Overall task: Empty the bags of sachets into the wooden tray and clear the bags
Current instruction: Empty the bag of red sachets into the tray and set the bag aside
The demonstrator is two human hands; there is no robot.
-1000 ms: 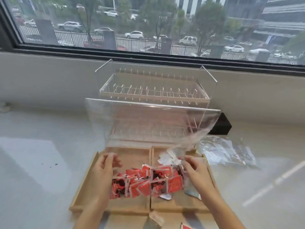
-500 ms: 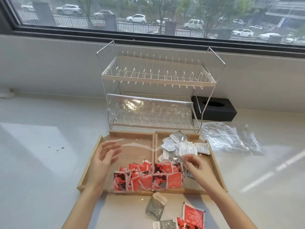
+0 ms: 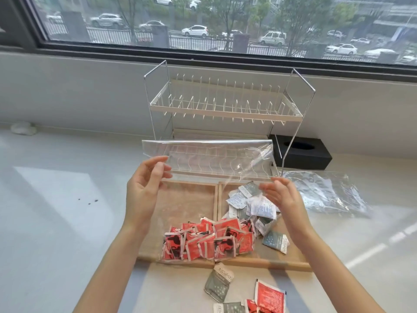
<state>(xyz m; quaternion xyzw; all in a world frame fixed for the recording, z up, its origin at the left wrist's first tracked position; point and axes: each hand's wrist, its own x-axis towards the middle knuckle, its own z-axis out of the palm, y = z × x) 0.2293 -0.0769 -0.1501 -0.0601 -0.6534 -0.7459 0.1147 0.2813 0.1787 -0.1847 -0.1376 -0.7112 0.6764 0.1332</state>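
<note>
Soft daylight from the window point(image 3: 225, 23); edges bowed.

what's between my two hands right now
A clear bag stretches between the left hand and the right hand, above the wooden tray, in the head view.

Two clear bags point(image 3: 214, 158), one wooden tray point(image 3: 282, 265), one rack point(image 3: 225, 112), one black box point(image 3: 303, 153).
</note>
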